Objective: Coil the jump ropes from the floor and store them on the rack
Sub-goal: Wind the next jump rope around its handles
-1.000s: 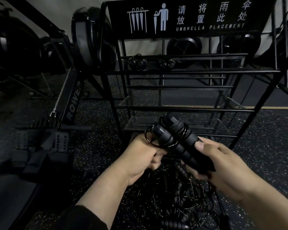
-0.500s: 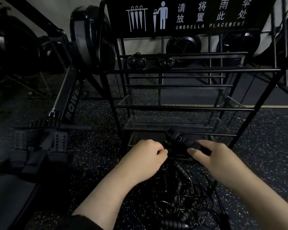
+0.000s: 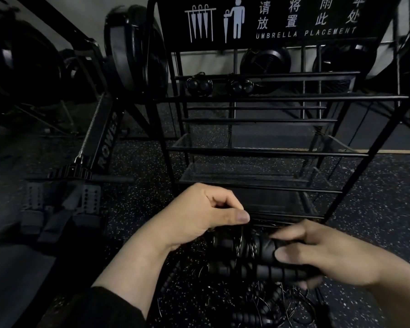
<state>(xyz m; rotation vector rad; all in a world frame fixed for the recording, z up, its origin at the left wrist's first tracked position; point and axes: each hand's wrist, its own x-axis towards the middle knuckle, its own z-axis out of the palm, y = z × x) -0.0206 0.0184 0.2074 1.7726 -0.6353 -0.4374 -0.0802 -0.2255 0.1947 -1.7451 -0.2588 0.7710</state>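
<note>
A coiled black jump rope with two ribbed handles (image 3: 253, 254) is held low in front of the black wire rack (image 3: 265, 150). My right hand (image 3: 322, 259) grips the handles from the right, thumb on top. My left hand (image 3: 199, 214) pinches thin rope wire beside the handles' left end, fingers curled. A tangle of more black ropes (image 3: 253, 304) lies on the floor below my hands. Two coiled ropes (image 3: 199, 85) hang on the rack's upper bar.
A rowing machine (image 3: 102, 143) stands left of the rack, its footrests (image 3: 62, 197) near my left arm. The rack carries an umbrella sign (image 3: 270, 20) on top. Speckled rubber floor (image 3: 376, 209) spreads to the right.
Both hands dropped from chest height down to just above the floor tangle with the handles. My left hand shifted its grip to the wire beside them.
</note>
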